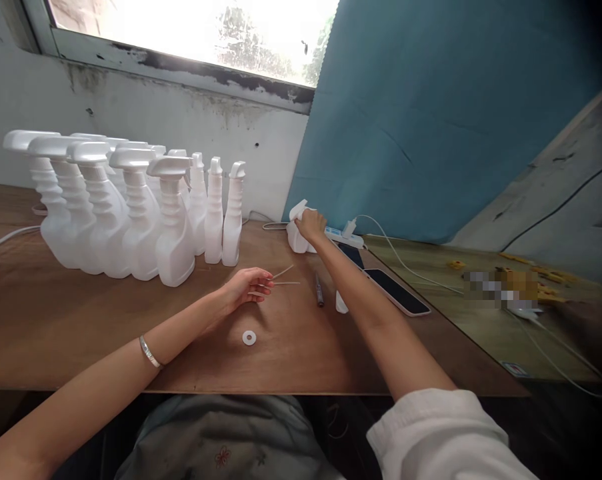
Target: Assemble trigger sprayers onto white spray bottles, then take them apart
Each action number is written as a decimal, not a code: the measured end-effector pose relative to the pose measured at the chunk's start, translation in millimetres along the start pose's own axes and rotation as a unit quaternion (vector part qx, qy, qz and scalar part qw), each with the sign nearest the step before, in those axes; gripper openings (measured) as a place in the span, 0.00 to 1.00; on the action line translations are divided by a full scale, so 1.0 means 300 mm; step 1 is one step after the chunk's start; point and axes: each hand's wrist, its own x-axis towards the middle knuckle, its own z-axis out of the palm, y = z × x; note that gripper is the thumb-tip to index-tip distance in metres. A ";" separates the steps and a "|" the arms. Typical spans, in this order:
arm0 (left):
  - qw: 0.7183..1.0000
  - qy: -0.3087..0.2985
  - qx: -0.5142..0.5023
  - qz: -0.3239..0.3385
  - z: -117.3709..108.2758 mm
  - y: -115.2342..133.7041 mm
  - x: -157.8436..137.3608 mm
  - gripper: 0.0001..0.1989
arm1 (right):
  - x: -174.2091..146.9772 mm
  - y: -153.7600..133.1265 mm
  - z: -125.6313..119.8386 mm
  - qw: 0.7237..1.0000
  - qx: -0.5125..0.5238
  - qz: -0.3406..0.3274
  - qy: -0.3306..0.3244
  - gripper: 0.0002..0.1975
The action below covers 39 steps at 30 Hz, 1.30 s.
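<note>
My right hand (311, 224) reaches far across the wooden table (55, 320) and grips a white spray bottle (295, 235) lying near the blue panel. My left hand (245, 285) rests on the table near the middle, fingers loosely curled, touching thin tube straws (285, 277) that point right. A small white ring washer (249, 337) lies just in front of my left hand.
Several white trigger spray bottles (131, 213) stand in rows at the back left. A pen (319, 292), a small white cap (341, 303), two phones (395, 291) and a power strip (343, 235) with cables lie right of centre. A blue panel (431, 113) leans behind.
</note>
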 end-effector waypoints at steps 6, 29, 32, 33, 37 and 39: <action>0.993 0.081 -0.008 0.081 -0.013 0.017 0.009 0.14 | -0.128 -0.039 -0.096 0.995 -0.002 -0.058 0.077 0.20; 0.981 0.057 0.165 0.087 -0.081 0.050 -0.067 0.13 | -0.653 -0.090 0.020 0.885 0.245 -0.375 0.129 0.09; 0.979 0.044 0.178 0.092 -0.075 0.039 -0.061 0.16 | -0.651 -0.088 0.029 0.890 0.153 -0.385 0.191 0.11; 0.977 0.038 0.186 0.094 -0.075 0.038 -0.059 0.17 | -0.650 -0.087 0.030 0.888 0.131 -0.392 0.203 0.13; 0.970 0.002 0.225 0.093 -0.081 0.051 -0.062 0.18 | -0.651 -0.092 0.020 0.870 0.135 -0.428 0.202 0.13; 0.973 -0.009 0.218 0.071 -0.084 0.061 -0.071 0.17 | -0.656 -0.099 0.005 0.862 0.183 -0.439 0.174 0.13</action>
